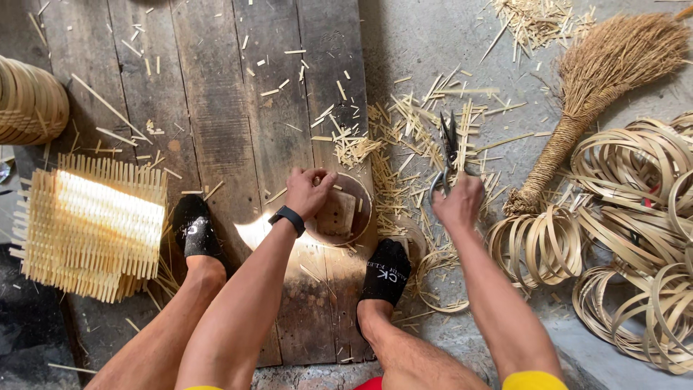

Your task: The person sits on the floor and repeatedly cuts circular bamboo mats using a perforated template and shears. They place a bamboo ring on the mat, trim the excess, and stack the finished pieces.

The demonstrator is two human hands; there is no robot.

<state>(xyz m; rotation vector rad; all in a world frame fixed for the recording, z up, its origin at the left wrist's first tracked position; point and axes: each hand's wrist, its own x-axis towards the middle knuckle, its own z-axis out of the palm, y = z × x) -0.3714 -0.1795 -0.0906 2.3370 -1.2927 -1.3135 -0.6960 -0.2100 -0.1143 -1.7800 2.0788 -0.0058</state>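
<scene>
My left hand [309, 191], with a black band on the wrist, grips the rim of a small round bamboo frame [345, 214] that lies on the wooden boards between my feet. My right hand [459, 202] is closed on the handles of a pair of metal scissors [446, 148], whose blades point away from me over a heap of bamboo offcuts [404, 130]. Both feet wear black socks: one [193, 227] to the left of the frame and one [386, 271] right below it.
A stack of woven bamboo mats [90, 227] lies at the left, and a pile of round baskets [29, 105] at the far left. Many bamboo hoops [628, 231] are heaped at the right. A straw broom [599, 87] lies on the concrete floor at the upper right.
</scene>
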